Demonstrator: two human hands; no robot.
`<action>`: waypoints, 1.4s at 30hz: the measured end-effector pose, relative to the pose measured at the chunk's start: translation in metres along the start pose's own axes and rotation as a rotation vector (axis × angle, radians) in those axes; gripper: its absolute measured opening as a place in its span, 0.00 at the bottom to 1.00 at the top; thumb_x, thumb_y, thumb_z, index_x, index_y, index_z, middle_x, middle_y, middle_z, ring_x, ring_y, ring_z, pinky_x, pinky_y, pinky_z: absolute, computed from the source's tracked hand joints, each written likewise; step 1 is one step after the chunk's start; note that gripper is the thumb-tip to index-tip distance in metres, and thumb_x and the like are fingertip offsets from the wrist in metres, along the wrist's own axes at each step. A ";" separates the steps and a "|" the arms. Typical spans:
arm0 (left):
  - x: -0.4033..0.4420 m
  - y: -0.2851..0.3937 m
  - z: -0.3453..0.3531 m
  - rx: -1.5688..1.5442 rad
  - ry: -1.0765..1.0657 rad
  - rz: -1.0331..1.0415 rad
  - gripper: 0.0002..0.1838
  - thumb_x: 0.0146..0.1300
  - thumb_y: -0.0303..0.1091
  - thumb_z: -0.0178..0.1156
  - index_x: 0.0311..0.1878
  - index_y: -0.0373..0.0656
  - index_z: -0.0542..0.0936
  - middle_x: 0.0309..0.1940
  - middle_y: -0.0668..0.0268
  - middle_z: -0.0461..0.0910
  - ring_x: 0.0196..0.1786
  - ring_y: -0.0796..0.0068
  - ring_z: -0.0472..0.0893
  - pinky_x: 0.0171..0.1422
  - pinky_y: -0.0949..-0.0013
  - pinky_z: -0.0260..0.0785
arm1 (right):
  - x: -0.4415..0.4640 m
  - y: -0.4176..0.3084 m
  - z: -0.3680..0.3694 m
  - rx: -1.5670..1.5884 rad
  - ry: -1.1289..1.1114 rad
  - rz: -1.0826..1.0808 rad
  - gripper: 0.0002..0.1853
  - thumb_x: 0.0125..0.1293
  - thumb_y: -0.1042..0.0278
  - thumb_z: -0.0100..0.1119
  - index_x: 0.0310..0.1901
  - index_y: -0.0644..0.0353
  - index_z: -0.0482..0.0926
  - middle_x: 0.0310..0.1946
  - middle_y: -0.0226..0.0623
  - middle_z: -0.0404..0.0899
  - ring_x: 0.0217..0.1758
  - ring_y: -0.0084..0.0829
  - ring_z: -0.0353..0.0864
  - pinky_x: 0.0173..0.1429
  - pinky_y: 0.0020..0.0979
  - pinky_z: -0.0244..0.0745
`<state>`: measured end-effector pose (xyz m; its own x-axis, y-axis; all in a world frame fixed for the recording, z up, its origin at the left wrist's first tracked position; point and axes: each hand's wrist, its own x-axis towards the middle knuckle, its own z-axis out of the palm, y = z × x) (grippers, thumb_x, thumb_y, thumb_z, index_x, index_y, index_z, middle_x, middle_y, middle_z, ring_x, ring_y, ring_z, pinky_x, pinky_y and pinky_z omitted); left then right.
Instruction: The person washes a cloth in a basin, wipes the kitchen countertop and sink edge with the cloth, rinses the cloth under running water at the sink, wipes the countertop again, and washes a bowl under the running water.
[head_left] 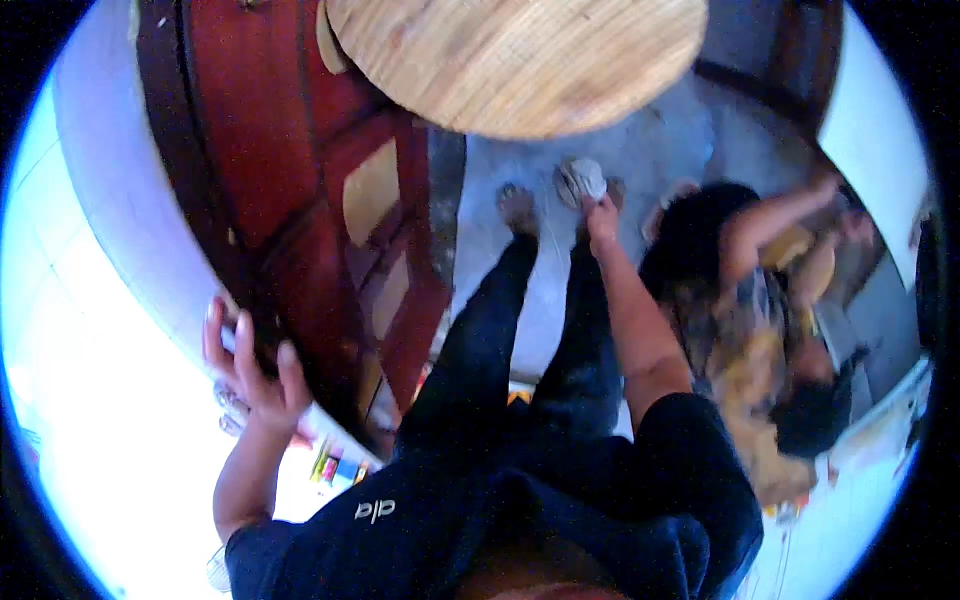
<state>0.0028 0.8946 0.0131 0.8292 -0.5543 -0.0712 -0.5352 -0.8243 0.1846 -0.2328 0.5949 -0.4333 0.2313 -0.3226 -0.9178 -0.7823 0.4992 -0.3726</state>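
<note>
The right hand [601,222] grips what looks like a crumpled cloth [583,180]; loose folds could slip floorward if the hold slackens. The left hand's [260,385] fingers spread wide, empty.

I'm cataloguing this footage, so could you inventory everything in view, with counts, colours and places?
Round wooden surface: one, light brown, top centre
Crumpled bundle: one, greyish white, in the right hand, material unclear
Panelled woodwork: one stretch, dark red with tan panels, left of centre
Floor: one, bluish grey, beneath the feet
Wall: one, pale, far left
Small items: several, mixed colours, lower left, too blurred to name
Other people: apparently two, dark-haired, right side
Shirt: one, black with white lettering, bottom centre
Trousers: one pair, dark, centre
Feet: two, bare, upper centre
Left hand: one, bare, left side, open
Right hand: one, bare, upper centre, gripping the bundle
</note>
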 end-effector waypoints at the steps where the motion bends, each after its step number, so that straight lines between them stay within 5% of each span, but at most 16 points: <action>1: 0.003 0.006 0.000 0.000 0.011 -0.003 0.27 0.62 0.34 0.54 0.64 0.36 0.68 0.67 0.40 0.57 0.67 0.44 0.61 0.70 0.50 0.54 | -0.041 -0.033 -0.010 -0.017 -0.022 -0.030 0.20 0.64 0.69 0.57 0.56 0.64 0.74 0.49 0.33 0.79 0.51 0.26 0.76 0.58 0.30 0.67; 6: 0.003 0.018 0.003 -0.042 0.103 0.019 0.25 0.59 0.32 0.55 0.62 0.39 0.72 0.67 0.52 0.63 0.67 0.52 0.62 0.70 0.53 0.52 | -0.151 -0.075 -0.065 -0.017 -0.132 -0.386 0.23 0.63 0.73 0.55 0.61 0.62 0.70 0.54 0.31 0.77 0.56 0.24 0.73 0.62 0.27 0.64; 10: 0.008 0.015 -0.001 -0.038 0.134 0.015 0.28 0.56 0.29 0.57 0.63 0.43 0.73 0.67 0.56 0.64 0.67 0.52 0.62 0.72 0.54 0.51 | -0.237 -0.150 -0.082 0.329 -0.176 -0.345 0.24 0.60 0.77 0.51 0.60 0.61 0.71 0.54 0.32 0.77 0.55 0.26 0.74 0.61 0.27 0.67; 18: 0.004 0.028 -0.018 -0.045 0.156 -0.003 0.30 0.55 0.29 0.56 0.65 0.49 0.71 0.67 0.60 0.64 0.68 0.54 0.63 0.72 0.54 0.53 | -0.346 -0.277 -0.152 0.962 -0.503 -0.109 0.23 0.67 0.59 0.45 0.58 0.64 0.72 0.57 0.41 0.76 0.61 0.41 0.74 0.70 0.41 0.63; 22: 0.002 0.027 -0.018 -0.060 0.165 -0.012 0.30 0.55 0.30 0.56 0.65 0.51 0.71 0.67 0.61 0.65 0.67 0.53 0.64 0.72 0.53 0.53 | -0.343 -0.309 -0.176 1.123 -0.968 -0.195 0.21 0.71 0.56 0.42 0.54 0.65 0.74 0.49 0.46 0.80 0.53 0.42 0.79 0.59 0.42 0.76; 23: 0.001 0.027 -0.019 -0.060 0.164 -0.013 0.30 0.55 0.30 0.56 0.65 0.51 0.71 0.67 0.61 0.65 0.67 0.53 0.64 0.72 0.53 0.53 | -0.346 -0.316 -0.174 1.122 -0.600 -0.178 0.23 0.72 0.53 0.43 0.55 0.64 0.73 0.46 0.44 0.81 0.48 0.40 0.81 0.52 0.40 0.80; 24: 0.001 0.028 -0.021 -0.062 0.164 -0.014 0.30 0.55 0.30 0.56 0.65 0.52 0.70 0.66 0.61 0.65 0.67 0.52 0.64 0.72 0.52 0.53 | -0.348 -0.329 -0.178 1.075 -1.045 -0.088 0.22 0.72 0.53 0.42 0.57 0.61 0.72 0.50 0.44 0.79 0.50 0.40 0.81 0.53 0.39 0.80; 26: 0.003 0.028 -0.021 -0.054 0.160 -0.022 0.30 0.56 0.30 0.56 0.65 0.52 0.70 0.67 0.61 0.64 0.67 0.52 0.64 0.72 0.52 0.54 | -0.353 -0.348 -0.175 1.059 -1.122 -0.165 0.23 0.72 0.51 0.42 0.59 0.58 0.71 0.54 0.43 0.77 0.55 0.41 0.78 0.58 0.41 0.76; 32: 0.005 0.031 -0.032 -0.088 0.142 -0.038 0.30 0.57 0.29 0.55 0.66 0.52 0.70 0.67 0.61 0.64 0.67 0.52 0.63 0.71 0.51 0.54 | -0.394 -0.436 -0.153 0.740 -0.734 -0.223 0.29 0.69 0.41 0.46 0.61 0.56 0.70 0.57 0.37 0.76 0.57 0.39 0.77 0.62 0.42 0.73; 36: 0.008 0.031 -0.039 -0.111 0.116 -0.060 0.30 0.56 0.28 0.56 0.65 0.51 0.70 0.67 0.60 0.64 0.67 0.52 0.64 0.71 0.51 0.55 | -0.392 -0.491 -0.161 0.288 -0.399 -0.543 0.31 0.72 0.44 0.42 0.68 0.57 0.64 0.66 0.37 0.67 0.68 0.38 0.66 0.72 0.43 0.60; 42: 0.011 0.030 -0.039 -0.104 0.091 -0.071 0.30 0.56 0.28 0.55 0.66 0.51 0.69 0.67 0.58 0.64 0.67 0.50 0.63 0.71 0.50 0.54 | -0.381 -0.581 -0.173 0.328 -0.474 -0.659 0.30 0.73 0.44 0.38 0.67 0.58 0.64 0.67 0.37 0.66 0.69 0.39 0.64 0.72 0.43 0.59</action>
<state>0.0024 0.8683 0.0565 0.8781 -0.4785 0.0002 -0.4590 -0.8421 0.2832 0.0339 0.2886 0.1568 0.8506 -0.2954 -0.4349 -0.2155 0.5586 -0.8009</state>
